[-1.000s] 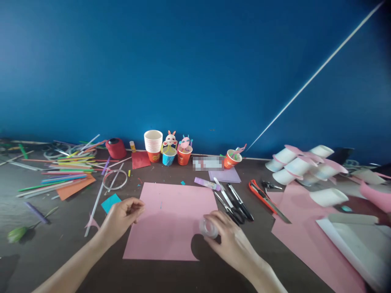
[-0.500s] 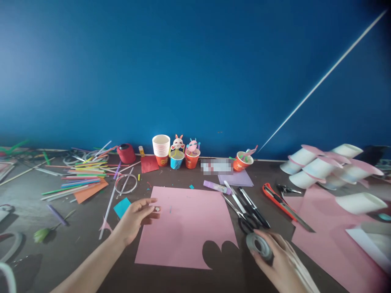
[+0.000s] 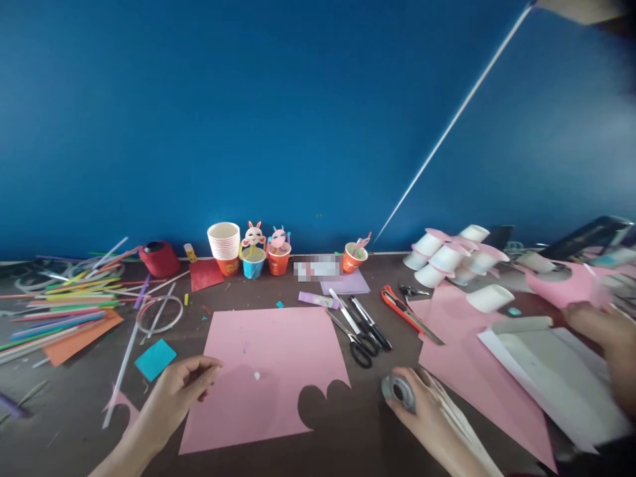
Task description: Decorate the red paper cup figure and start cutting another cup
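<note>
My left hand (image 3: 183, 384) hovers at the left edge of a pink paper sheet (image 3: 268, 358), thumb and forefinger pressed together. Whether anything tiny sits between them, I cannot make out. A small white scrap (image 3: 257, 375) lies on the sheet, to the right of those fingertips. Rounded notches are cut from the sheet's lower right corner. On the right, my right hand (image 3: 427, 404) grips a roll of tape (image 3: 398, 391) low over the dark table. Beyond it lie black-handled scissors (image 3: 362, 351), markers (image 3: 370, 323) and a red utility knife (image 3: 410, 315).
Straws (image 3: 64, 311) and a blue paper square (image 3: 156, 360) lie left. Stacked paper cups (image 3: 223, 248) and decorated cups (image 3: 253, 260) line the blue wall. At right are joined white cups (image 3: 442, 255), more pink paper (image 3: 477, 358) and another person's hand (image 3: 593, 324).
The view has swung right, bringing another person's hand into sight. The white scrap, earlier by my left fingertips, now lies apart from them on the sheet. My right hand keeps the tape roll.
</note>
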Motion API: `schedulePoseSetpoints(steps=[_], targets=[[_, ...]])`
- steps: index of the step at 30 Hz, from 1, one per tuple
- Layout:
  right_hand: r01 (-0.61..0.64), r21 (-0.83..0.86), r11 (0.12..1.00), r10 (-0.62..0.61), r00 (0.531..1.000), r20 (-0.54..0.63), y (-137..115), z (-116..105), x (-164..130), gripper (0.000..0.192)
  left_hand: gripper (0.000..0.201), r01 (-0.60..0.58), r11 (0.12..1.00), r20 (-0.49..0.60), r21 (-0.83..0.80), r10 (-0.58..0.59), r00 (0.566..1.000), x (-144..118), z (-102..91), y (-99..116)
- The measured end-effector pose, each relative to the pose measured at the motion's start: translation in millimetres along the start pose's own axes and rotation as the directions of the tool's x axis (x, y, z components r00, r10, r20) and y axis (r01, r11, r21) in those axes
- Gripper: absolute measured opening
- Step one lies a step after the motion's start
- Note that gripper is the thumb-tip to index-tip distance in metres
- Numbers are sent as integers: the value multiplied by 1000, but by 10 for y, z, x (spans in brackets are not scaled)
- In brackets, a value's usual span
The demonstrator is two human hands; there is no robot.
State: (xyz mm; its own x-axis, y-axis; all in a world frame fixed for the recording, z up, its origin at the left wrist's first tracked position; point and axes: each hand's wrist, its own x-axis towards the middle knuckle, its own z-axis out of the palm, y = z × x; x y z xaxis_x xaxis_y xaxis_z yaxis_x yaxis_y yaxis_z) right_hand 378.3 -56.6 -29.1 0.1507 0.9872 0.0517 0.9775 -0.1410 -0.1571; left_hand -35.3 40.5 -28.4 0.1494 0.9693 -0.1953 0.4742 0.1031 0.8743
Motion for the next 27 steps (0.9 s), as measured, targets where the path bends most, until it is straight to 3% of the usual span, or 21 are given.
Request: schedulePoseSetpoints(steps=[3, 5, 7, 9, 11, 14, 15, 18, 21, 24, 27], targets=[[44, 15, 999, -42, 991, -127, -107, -23, 43, 38, 34, -173, 953, 2, 251, 178, 984, -28, 39, -94], [100, 64, 993, -88, 981, -171, -297, -23, 73, 40, 37, -342, 831, 24, 439, 370, 929, -41, 97, -138], [187, 122, 975, -168, 974, -151, -573, -9, 106, 41, 52, -450, 667, 108, 594, 488, 866, -56, 180, -126], [320, 168, 932, -311, 947, -75, -877, 28, 155, 43, 68, -506, 552, 226, 663, 497, 838, -76, 289, -32], [449, 198, 872, -455, 890, -16, -1129, 103, 228, 47, 74, -594, 484, 378, 643, 474, 795, -90, 433, 134], [503, 177, 846, -507, 861, -23, -1297, 293, 366, 49, 73, -744, 443, 598, 501, 445, 667, -37, 707, 414], [498, 157, 853, -501, 865, -19, -1297, 366, 407, 48, 78, -753, 451, 620, 479, 434, 654, 15, 803, 487], [514, 83, 854, -516, 857, 0, -1219, 559, 474, 53, 96, -750, 483, 641, 452, 409, 650, 276, 1043, 595], [515, 26, 857, -515, 857, -13, -1158, 658, 467, 62, 106, -776, 468, 636, 423, 457, 622, 563, 1130, 558], [509, -8, 861, -509, 860, -36, -1153, 684, 441, 61, 106, -730, 492, 603, 475, 422, 677, 701, 1033, 447], [507, -28, 862, -508, 861, -41, -1164, 681, 431, 58, 94, -680, 486, 565, 549, 383, 731, 628, 792, 286]])
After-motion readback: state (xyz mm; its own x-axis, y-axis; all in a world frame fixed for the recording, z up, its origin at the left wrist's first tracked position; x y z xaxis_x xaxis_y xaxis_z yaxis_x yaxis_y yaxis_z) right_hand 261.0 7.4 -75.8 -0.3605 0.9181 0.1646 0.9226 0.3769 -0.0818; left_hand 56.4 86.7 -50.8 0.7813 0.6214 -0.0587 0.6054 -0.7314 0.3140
